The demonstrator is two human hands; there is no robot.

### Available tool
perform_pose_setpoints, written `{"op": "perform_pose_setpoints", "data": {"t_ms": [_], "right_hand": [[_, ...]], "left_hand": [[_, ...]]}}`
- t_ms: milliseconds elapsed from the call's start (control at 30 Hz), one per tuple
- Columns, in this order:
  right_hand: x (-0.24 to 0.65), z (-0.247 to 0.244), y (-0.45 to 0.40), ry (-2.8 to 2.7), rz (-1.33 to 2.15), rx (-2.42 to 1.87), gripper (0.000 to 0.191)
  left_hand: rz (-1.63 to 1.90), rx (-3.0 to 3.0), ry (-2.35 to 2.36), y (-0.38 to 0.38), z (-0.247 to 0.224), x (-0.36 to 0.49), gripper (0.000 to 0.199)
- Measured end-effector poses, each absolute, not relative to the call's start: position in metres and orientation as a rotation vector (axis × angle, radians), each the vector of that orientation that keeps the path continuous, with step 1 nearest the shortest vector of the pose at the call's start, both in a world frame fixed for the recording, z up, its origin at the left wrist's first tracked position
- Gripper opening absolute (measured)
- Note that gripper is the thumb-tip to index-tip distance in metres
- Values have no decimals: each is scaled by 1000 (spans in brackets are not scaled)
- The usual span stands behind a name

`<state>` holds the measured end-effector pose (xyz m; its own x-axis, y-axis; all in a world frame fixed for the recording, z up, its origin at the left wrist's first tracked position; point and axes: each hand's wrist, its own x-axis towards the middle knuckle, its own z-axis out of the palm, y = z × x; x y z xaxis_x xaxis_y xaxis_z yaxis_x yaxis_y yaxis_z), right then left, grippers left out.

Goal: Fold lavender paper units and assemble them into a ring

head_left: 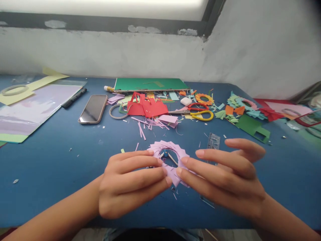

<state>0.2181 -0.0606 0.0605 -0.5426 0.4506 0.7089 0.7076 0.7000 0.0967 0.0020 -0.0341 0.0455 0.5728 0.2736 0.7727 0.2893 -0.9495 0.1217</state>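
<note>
A ring of folded lilac paper [175,149] is held up over the blue table, with pointed flaps around its outer edge. My left hand [132,182] grips its left side, fingers laid across the front and thumb hidden behind. On the right side, my right hand [225,172] pinches the ring with its lower fingers, while an upper finger sticks out free. Through the hole shows a drawing compass [165,154] with a blue head, lying on the table. Behind my right hand lies a clear ruler [213,141], partly covered.
Scissors [200,112] with red and yellow handles lie among paper scraps [147,105]. A phone [93,108] and a black marker [74,97] are on the left, beside plastic-wrapped paper sheets [47,105]. A green board [150,84] rests at the back. Finished-looking paper rings [204,99] sit right.
</note>
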Motion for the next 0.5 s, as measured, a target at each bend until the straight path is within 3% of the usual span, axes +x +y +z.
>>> {"op": "perform_pose_setpoints", "data": {"t_ms": [233,500], "right_hand": [[221,60,-52,-2210,-547,-742,23],[226,47,-45,-2370,-485,-414,14]], "left_hand": [[-1314,-3089,-529,-24,55,9,3],[-961,-3458,-715,-20,60,5,10]]}}
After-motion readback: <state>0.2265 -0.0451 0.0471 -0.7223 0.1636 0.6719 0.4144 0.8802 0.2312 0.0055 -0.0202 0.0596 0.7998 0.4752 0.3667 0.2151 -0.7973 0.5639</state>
